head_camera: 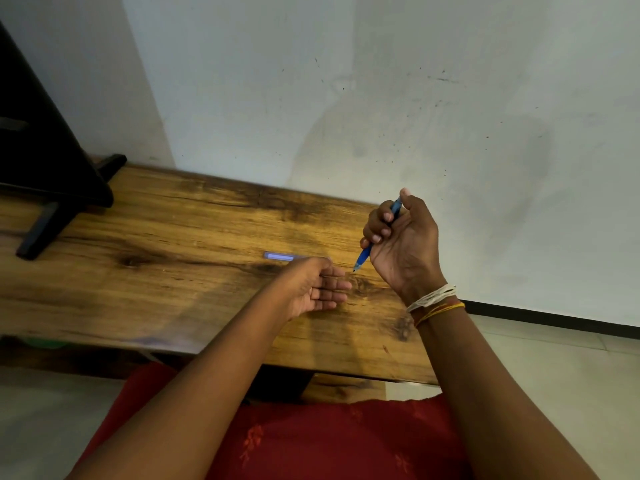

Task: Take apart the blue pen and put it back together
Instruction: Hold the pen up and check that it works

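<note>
Pretty plain room: scuffed, speckled white wall (398, 98) behind a knotty wooden worktop (173, 244), pale tiled floor (554, 368) with a dark skirting strip (554, 315), and some black stand (41, 161) parked at the left end.

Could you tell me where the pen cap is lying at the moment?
In the head view, the pen cap lies flat on the wooden table, near its middle, just beyond the open left hand and left of the blue pen.

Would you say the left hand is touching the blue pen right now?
Apart. The head view shows wooden table between the open left hand and the blue pen, which the right hand grips.
</note>
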